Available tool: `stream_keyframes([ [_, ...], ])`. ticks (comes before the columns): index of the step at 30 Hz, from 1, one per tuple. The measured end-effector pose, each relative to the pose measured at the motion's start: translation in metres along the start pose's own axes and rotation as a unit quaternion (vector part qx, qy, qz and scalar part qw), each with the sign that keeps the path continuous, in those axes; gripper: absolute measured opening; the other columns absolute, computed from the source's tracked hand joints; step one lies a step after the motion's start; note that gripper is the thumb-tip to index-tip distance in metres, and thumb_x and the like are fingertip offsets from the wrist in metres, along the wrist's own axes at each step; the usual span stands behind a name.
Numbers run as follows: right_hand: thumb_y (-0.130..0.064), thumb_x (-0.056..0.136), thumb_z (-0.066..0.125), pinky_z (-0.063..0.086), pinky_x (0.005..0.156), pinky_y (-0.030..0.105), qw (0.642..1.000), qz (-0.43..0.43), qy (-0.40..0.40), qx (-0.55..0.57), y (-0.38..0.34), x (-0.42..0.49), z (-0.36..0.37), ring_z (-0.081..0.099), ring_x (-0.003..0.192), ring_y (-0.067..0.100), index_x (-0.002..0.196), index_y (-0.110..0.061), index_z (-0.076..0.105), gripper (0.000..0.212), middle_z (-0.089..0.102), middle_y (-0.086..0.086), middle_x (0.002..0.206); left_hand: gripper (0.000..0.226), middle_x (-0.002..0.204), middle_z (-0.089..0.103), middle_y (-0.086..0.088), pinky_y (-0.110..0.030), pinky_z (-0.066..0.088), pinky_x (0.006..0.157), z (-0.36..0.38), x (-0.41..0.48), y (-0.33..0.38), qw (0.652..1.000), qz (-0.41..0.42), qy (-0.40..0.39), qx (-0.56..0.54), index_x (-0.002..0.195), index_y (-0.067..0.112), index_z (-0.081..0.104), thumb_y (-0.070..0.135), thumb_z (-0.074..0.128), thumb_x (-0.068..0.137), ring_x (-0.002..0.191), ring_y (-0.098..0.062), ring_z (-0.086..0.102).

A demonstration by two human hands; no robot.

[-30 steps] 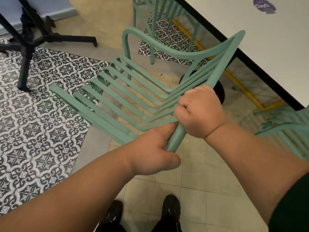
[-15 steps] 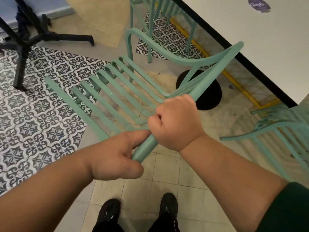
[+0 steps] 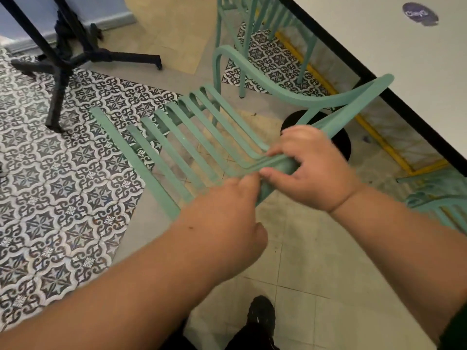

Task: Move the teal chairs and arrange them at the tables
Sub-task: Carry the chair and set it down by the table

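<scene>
Teal slatted metal chair (image 3: 298, 97) is tipped over at a steep angle, between the patterned floor tiles (image 3: 50, 173) and the white counter with black edge (image 3: 379, 46). It's held by one frame rail.

Right hand (image 3: 316, 170): fingers (image 3: 278, 150) arched loosely over the rail, thumb under it. It's a light hold, not a fist.

Left hand (image 3: 227, 218): just below on the same rail, knuckles against it and fingers curled. Its fingertips are hidden behind the hand's back, so can't tell if they actually grip.

Motion blur on both forearms. The chair's legs are mostly hidden behind the seat slats.

A second teal chair (image 3: 242, 34) beyond is cut off at the top edge. A third (image 3: 439, 205) is cut off at the right edge and blurred.

The chair's top corner sits just beside the counter edge, and the round black counter base (image 3: 338, 142) lies under it. Black metal pedestal legs (image 3: 63, 59) stand well apart, far left. Plain beige tiles (image 3: 316, 261) lie near the person's black shoe (image 3: 262, 314).
</scene>
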State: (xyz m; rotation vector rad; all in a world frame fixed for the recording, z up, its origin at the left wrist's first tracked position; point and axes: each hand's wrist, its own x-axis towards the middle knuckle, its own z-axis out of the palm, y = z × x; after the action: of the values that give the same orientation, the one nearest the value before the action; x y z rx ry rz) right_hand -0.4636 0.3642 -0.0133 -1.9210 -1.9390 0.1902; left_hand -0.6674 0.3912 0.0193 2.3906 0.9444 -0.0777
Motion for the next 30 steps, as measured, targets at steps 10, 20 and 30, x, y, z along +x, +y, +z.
stream_keyframes([
  [10,-0.107,0.056,0.032,0.034,0.07,0.034,0.992,0.025,-0.053,-0.108,0.073,0.023,-0.034,0.05,0.065,0.025,0.06,-0.019,0.06,0.093,0.053,-0.001,0.062,0.08,0.12,0.052,0.002,-0.037,0.048,0.059,0.03,0.019,0.009,0.991,-0.042,0.026,0.122,0.154,0.029,-0.003,0.006,0.045,0.095,0.076,-0.02,0.054],
  [20,-0.109,0.049,0.033,0.023,0.072,0.03,0.992,0.071,-0.05,-0.096,0.06,0.009,-0.031,0.04,0.062,0.015,0.053,-0.022,0.052,0.089,0.043,-0.007,0.058,0.073,0.102,0.047,0.013,-0.029,0.041,0.05,0.028,0.005,-0.005,0.991,-0.041,0.047,0.118,0.146,0.038,-0.002,0.012,0.046,0.098,0.061,-0.005,0.042],
  [30,-0.108,0.054,0.028,0.031,0.074,0.036,0.984,0.114,-0.026,-0.132,0.027,-0.02,-0.018,0.045,0.064,0.017,0.05,-0.025,0.046,0.085,0.045,-0.006,0.056,0.058,0.1,0.042,0.017,-0.033,0.057,0.066,0.005,-0.014,-0.036,0.988,0.019,0.015,0.151,0.146,0.044,0.007,0.023,0.04,0.102,0.075,-0.011,0.058],
])
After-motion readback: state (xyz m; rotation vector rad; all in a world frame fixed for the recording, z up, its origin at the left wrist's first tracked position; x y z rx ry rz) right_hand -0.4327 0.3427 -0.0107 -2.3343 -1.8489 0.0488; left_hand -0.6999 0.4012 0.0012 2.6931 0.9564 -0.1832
